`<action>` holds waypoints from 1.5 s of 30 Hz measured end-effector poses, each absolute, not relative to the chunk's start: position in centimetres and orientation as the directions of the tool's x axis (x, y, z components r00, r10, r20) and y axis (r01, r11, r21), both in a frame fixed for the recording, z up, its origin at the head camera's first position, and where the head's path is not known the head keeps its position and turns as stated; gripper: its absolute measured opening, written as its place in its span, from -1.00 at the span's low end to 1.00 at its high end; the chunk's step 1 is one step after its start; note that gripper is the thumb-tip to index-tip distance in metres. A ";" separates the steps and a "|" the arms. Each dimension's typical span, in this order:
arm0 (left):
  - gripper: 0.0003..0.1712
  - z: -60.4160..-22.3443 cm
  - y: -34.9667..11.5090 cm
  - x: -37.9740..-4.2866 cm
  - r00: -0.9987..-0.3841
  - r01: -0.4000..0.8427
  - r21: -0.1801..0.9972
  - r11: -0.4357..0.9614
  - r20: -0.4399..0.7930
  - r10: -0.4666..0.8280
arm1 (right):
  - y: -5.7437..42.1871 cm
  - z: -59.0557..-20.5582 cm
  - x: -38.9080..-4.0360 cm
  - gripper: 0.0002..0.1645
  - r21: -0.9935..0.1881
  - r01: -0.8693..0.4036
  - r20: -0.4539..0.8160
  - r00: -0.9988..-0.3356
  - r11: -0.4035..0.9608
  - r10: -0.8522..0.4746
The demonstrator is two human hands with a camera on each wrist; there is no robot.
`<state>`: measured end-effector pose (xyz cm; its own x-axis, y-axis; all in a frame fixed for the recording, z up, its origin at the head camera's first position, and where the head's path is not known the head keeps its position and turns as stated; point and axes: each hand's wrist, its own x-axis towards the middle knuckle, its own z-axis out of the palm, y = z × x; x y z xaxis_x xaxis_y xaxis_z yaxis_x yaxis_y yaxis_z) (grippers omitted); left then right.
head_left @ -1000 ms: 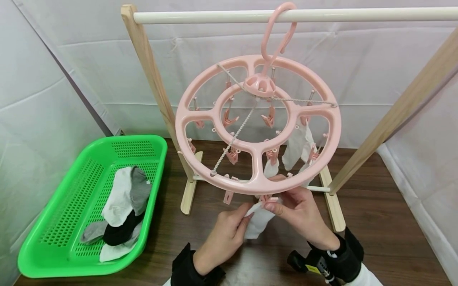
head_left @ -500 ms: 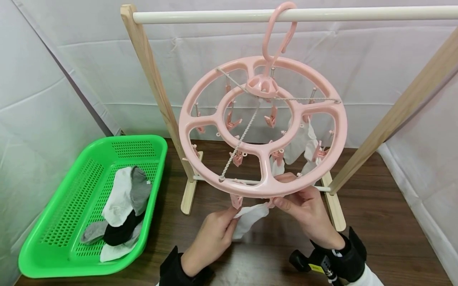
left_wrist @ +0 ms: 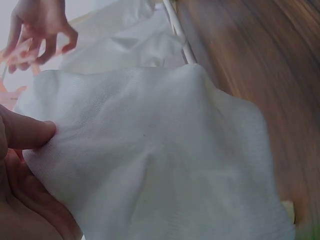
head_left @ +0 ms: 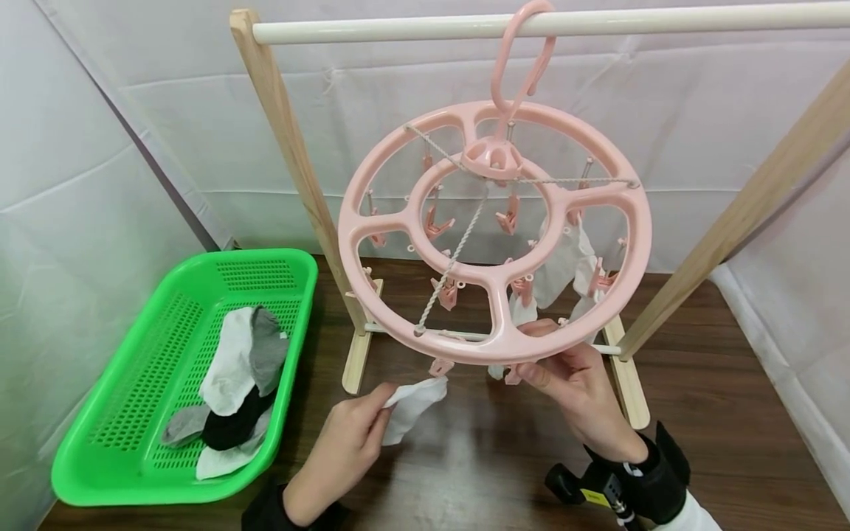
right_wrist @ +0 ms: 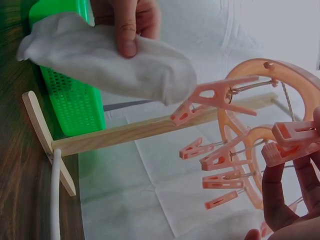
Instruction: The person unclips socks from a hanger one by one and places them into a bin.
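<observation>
My left hand point(head_left: 341, 435) pinches a white sock point(head_left: 413, 405) below the front left of a pink round clip hanger point(head_left: 494, 352). Cloth fills most of the left wrist view, the thumb lying on the sock point(left_wrist: 165, 140). My right hand point(head_left: 578, 383) is at the hanger's front rim, its fingers partly hidden behind the ring. Between its thumb and fingers it holds a pink clothespin point(right_wrist: 287, 132), with no cloth in it. The sock's end overlaps another dangling clothespin point(right_wrist: 215, 95) in the right wrist view. Several white socks point(head_left: 554, 273) hang from clips at the right.
A green basket point(head_left: 153, 493) on the left holds white, grey and black socks point(head_left: 232, 420). The hanger hooks over a white bar point(head_left: 398, 29) between wooden posts point(head_left: 285, 140). White sheeting point(head_left: 730, 110) surrounds the dark wooden floor point(head_left: 478, 472).
The left hand has moved left with the sock, away from the clothespin at the right hand. My right hand stays at the rim, and the hanger has swung slightly right.
</observation>
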<state>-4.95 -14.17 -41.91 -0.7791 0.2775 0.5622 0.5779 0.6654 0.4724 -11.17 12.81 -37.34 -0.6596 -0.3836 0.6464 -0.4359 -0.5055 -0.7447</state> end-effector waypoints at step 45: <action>-0.50 -35.8 -23.2 -4.3 -0.724 0.516 0.291 0.806 0.650 0.230 | 13.8 -38.9 -11.0 -0.70 -0.776 -0.375 0.580 -0.739 -0.506 -0.341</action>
<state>-4.28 -23.21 -35.77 -0.7242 0.2297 0.6502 0.5164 0.8056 0.2905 -11.05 13.76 -38.86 -0.7394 -0.3415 0.5802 -0.3754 -0.5063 -0.7764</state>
